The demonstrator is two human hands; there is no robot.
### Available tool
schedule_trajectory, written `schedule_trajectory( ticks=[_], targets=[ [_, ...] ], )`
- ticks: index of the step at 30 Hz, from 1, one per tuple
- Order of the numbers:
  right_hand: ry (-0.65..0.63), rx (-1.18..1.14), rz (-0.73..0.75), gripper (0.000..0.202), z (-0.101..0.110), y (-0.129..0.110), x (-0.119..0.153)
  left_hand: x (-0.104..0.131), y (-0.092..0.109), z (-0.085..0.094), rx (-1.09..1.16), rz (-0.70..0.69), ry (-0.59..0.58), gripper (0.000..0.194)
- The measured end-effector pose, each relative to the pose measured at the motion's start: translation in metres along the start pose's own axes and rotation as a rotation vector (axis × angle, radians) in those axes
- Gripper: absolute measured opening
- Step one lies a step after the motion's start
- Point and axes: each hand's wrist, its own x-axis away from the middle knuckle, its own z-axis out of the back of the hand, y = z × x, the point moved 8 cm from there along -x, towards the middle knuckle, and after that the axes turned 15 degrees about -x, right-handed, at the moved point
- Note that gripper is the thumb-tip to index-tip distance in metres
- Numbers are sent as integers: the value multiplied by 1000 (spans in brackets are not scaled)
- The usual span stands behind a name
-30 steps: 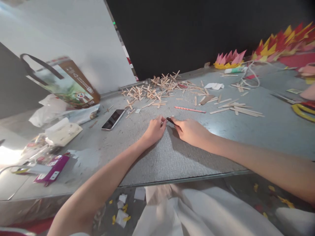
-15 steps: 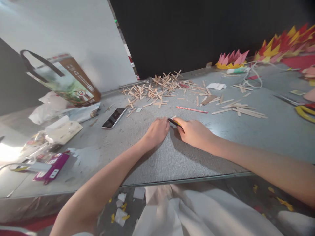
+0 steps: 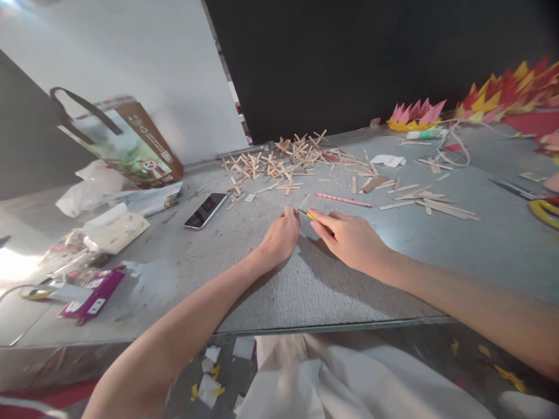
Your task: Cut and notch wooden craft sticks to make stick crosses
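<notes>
My left hand (image 3: 282, 234) is closed on the grey tabletop, fingertips pinching a thin pale craft stick (image 3: 304, 201) that sticks out beyond them. In my right hand (image 3: 351, 235) is a yellow and black utility knife (image 3: 310, 216), its tip pointing left at the stick beside my left fingertips. Whether the blade touches the stick cannot be made out. Beyond my hands lies a red and white patterned pencil (image 3: 344, 200). Farther back is a heap of crossed craft sticks (image 3: 283, 160), with flat loose sticks (image 3: 445, 206) to the right.
A phone (image 3: 206, 210) lies left of my hands. A paper bag (image 3: 140, 142), plastic wrappings and a purple packet (image 3: 92, 297) occupy the left. Yellow-handled scissors (image 3: 544, 212), a white cord (image 3: 468, 152) and folded paper crowns (image 3: 417, 114) are at right. The table edge (image 3: 332, 327) is near me.
My right hand has drawn slightly right and its index finger is straighter along the knife. More of the thin stick shows between my hands. The whole view has shifted a little.
</notes>
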Motion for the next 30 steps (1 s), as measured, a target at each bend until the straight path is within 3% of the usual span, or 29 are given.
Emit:
schedule_trajectory(
  ticks=[9,14,20,30],
  targets=[
    [114,-175,59,49,14,-10,5,1,2,21,232,60,169,16],
    [137,-229,72,47,17,-12,7,4,2,32,243,2,270,15],
    [145,-257,76,50,16,-12,8,7,0,37,256,-6,300,18],
    [-70,-438,-39,28,0,-13,8,8,4,41,280,-44,336,21]
  ],
)
